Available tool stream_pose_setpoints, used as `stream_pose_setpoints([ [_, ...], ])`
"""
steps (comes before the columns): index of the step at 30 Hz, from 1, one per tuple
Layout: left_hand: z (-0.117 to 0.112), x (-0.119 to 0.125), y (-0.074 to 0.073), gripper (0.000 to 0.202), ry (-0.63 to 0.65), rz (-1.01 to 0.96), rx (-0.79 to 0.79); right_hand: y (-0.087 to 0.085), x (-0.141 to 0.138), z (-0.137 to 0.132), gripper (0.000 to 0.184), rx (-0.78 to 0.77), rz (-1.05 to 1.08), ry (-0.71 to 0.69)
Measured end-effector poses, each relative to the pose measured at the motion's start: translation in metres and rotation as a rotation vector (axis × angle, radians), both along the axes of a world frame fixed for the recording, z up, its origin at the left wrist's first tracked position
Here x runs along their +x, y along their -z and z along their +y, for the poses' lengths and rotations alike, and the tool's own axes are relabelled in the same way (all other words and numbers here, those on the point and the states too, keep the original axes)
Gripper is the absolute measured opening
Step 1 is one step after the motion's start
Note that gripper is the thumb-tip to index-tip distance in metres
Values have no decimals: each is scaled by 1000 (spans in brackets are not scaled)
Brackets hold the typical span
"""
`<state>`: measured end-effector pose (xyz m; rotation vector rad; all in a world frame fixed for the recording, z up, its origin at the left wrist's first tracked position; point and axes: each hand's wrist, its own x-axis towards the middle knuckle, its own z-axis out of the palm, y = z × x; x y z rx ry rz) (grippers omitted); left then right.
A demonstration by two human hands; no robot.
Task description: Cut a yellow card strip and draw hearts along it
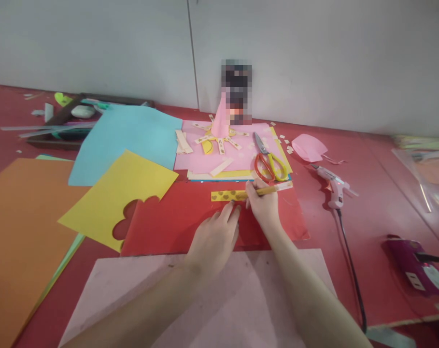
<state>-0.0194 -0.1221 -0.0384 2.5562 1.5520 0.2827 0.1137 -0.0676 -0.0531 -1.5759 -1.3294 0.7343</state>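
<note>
Pale pink board (237,309) up front, kinda scuffed, with both forearms over it. Past that, a flat red sheet (161,227) has a skinny yellow strip (222,195) with dark hearts on it, long axis running left to right. Right hand (263,205) is pinching a yellow pen (282,187), clear end to the right, other end pointing left over the strip. Left hand (215,234) has its fingers loosely together by the strip's lower edge. Back left, a dark shallow tray (41,143) holds a white rounded thing (83,112).

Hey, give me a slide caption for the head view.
Right hand holds a pen to a heart-patterned yellow paper strip, left hand at its near edge.
</note>
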Motion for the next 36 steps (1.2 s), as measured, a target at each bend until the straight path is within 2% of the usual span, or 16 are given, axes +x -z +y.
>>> stream_pose_setpoints([
  [22,0,0,2,34,3,-3,-3,0,0,1,31,-1,25,25],
  [36,0,0,0,34,6,17,0,1,0,0,31,-1,64,-8],
])
